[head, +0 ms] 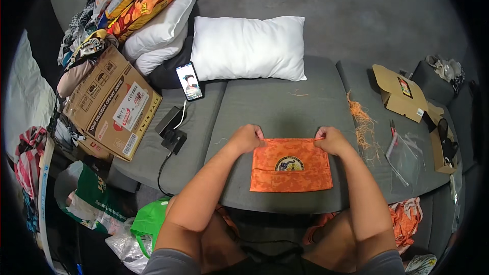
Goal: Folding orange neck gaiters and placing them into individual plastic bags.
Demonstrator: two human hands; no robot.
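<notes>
An orange camouflage-patterned cloth [292, 181], folded into a rough rectangle, lies on the grey cushion [282, 103] before me. A round emblem with writing [289, 164] sits at its middle, partly cut off by a fold. My left hand [247, 137] pinches the cloth's far left corner. My right hand [331, 139] pinches the far right corner, so the far edge runs straight between them. The fingertips are partly hidden behind the knuckles.
A white pillow [248, 49] lies beyond the cloth. To the left are a lit phone [189, 82], black power adapters [174, 137] and a cardboard carton [114, 103]. Rightward lie orange threads [361, 120], red-handled scissors [393, 128], clear plastic bags [407, 156] and an opened cardboard box [399, 91].
</notes>
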